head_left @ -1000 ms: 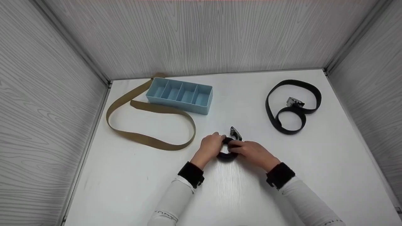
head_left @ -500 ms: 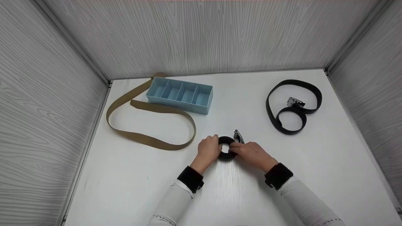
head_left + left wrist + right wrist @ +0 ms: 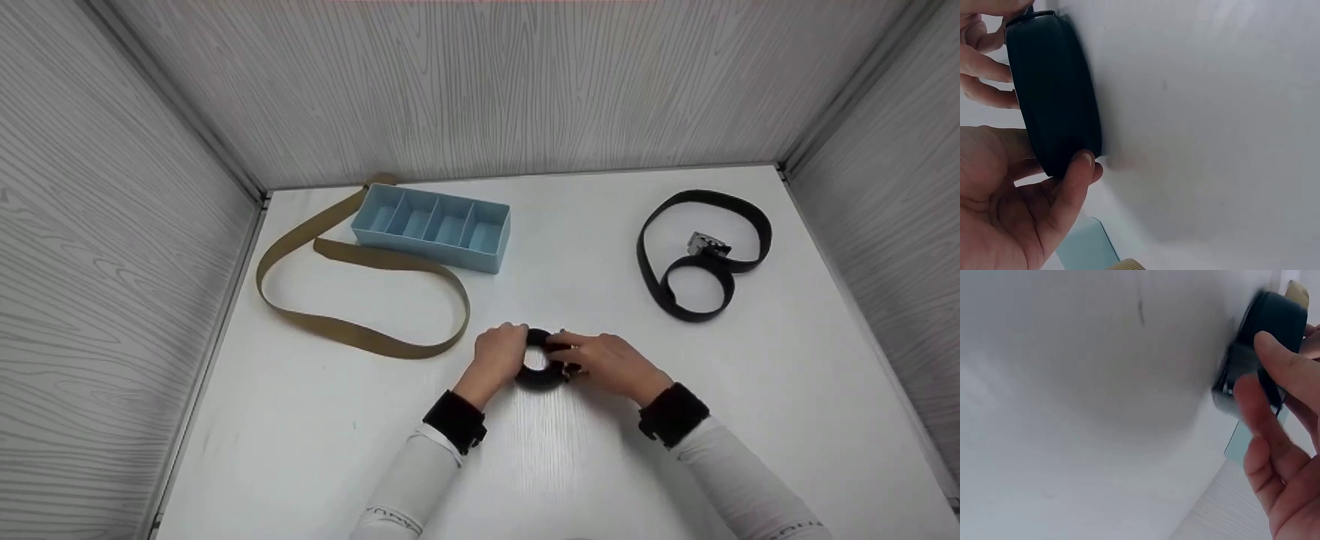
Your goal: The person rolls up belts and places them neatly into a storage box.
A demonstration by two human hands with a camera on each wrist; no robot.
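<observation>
A black belt (image 3: 538, 381) is wound into a tight coil on the white table. My left hand (image 3: 499, 354) grips the coil's left side, its thumb and fingers pinching the strap (image 3: 1053, 90) in the left wrist view. On the opposite side, my right hand (image 3: 611, 364) holds the coil, with fingertips inside the ring. In the right wrist view the metal buckle (image 3: 1234, 387) lies against the coil's outside, beside the right fingers; it is blurred and partly covered. In the head view the right hand hides most of the buckle.
At the back left stands a light blue tray (image 3: 427, 247) with several compartments. A tan strap (image 3: 360, 339) curves in front of it, one end behind the tray. Another black belt (image 3: 694, 315) with a silver buckle (image 3: 707, 244) lies loosely looped at the right. Grey walls (image 3: 480, 90) enclose the table.
The buckle, which stuck out beyond the coil at upper right, now sits against its right side under my right hand. My left fingers shifted from the coil's top to its left side.
</observation>
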